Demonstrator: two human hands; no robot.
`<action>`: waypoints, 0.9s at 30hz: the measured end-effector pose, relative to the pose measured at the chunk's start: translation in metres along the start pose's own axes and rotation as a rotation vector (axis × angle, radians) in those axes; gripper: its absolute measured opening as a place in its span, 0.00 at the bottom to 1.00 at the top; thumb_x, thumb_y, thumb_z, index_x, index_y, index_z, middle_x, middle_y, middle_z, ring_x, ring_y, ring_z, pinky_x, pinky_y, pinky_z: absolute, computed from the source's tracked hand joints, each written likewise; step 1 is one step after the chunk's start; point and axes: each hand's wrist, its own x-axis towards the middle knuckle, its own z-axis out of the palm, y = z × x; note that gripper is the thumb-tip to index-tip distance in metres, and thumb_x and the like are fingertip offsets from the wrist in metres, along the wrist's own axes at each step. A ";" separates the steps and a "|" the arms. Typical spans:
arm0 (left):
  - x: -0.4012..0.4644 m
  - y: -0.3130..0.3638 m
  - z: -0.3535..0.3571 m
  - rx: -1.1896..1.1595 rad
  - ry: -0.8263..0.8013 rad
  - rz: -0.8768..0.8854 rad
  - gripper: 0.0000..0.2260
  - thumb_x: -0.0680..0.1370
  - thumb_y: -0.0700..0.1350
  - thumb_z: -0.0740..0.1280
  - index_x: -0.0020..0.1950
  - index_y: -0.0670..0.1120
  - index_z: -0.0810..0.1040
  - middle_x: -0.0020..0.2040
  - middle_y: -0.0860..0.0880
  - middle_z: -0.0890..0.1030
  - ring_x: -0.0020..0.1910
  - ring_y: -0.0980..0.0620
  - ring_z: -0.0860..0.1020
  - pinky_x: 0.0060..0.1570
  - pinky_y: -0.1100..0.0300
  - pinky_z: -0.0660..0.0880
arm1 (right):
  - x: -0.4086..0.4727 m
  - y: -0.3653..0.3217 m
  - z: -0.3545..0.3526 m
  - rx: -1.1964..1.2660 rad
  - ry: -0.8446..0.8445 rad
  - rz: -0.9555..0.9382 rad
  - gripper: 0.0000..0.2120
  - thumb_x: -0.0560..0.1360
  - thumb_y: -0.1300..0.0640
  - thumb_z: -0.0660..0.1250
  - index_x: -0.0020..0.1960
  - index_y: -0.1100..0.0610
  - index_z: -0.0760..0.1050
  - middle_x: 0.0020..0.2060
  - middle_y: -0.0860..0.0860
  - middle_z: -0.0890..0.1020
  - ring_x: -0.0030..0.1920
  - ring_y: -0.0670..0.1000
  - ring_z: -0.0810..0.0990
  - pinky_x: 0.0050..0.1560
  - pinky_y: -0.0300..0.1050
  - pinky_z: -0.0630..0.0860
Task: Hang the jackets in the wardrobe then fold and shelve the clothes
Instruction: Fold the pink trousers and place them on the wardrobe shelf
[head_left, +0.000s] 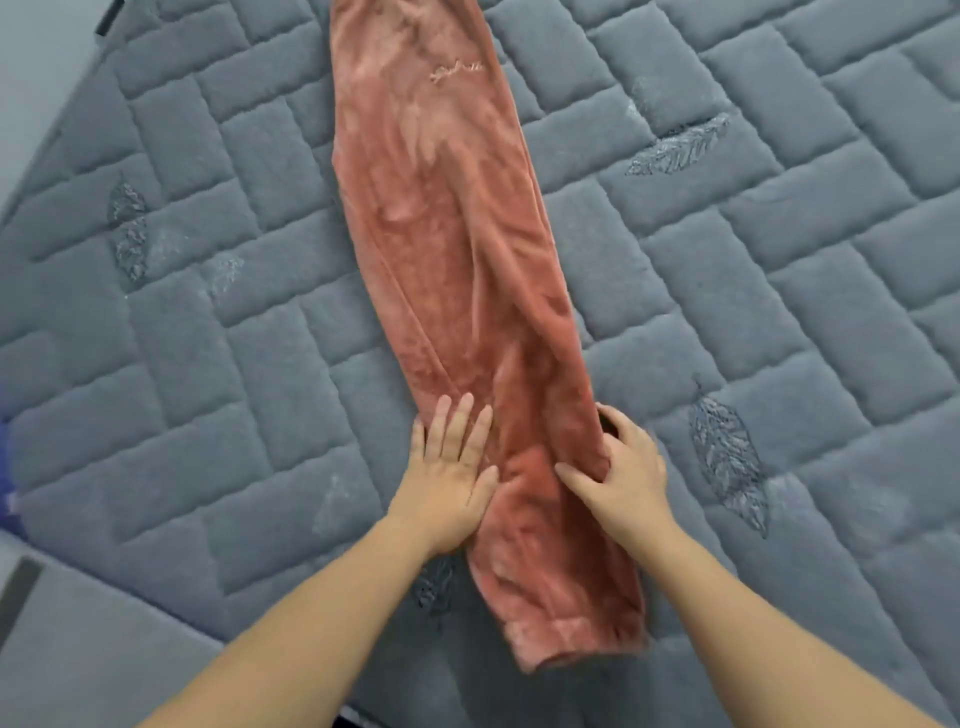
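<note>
We see long, fuzzy salmon-pink fleece trousers (457, 270) folded lengthwise and stretched across the grey quilted bed cover (779, 249), their cuffed end close to its near edge. Our left hand (452, 473) lies flat on the fabric's left side, fingers straight and spread. Our right hand (623, 467) grips the trousers' right edge, fingers curled under the fleece.

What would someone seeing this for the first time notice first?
A long pink fleece garment lies stretched lengthwise down the middle of a grey quilted bedspread. Near its lower end, the left hand presses flat on its left edge, while the right hand grips its right edge.
</note>
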 end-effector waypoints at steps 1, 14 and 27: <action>-0.022 0.002 0.008 0.012 -0.040 0.070 0.34 0.77 0.60 0.45 0.78 0.51 0.35 0.78 0.49 0.32 0.76 0.48 0.27 0.75 0.37 0.40 | -0.019 0.009 -0.001 0.020 -0.015 0.065 0.23 0.68 0.37 0.70 0.55 0.51 0.81 0.64 0.46 0.73 0.66 0.52 0.69 0.65 0.51 0.65; -0.047 0.040 -0.032 -0.357 0.059 0.114 0.12 0.74 0.42 0.65 0.56 0.50 0.80 0.55 0.53 0.81 0.57 0.48 0.77 0.59 0.49 0.73 | -0.022 -0.037 -0.080 0.849 -0.544 0.667 0.17 0.78 0.59 0.64 0.65 0.64 0.75 0.49 0.61 0.78 0.44 0.57 0.75 0.40 0.47 0.70; 0.218 -0.138 -0.349 -1.558 0.122 -0.270 0.12 0.78 0.50 0.69 0.57 0.46 0.83 0.52 0.44 0.85 0.50 0.45 0.84 0.46 0.54 0.81 | 0.269 -0.325 -0.174 1.377 -0.019 0.510 0.15 0.84 0.55 0.49 0.52 0.65 0.70 0.43 0.64 0.81 0.44 0.61 0.81 0.43 0.55 0.82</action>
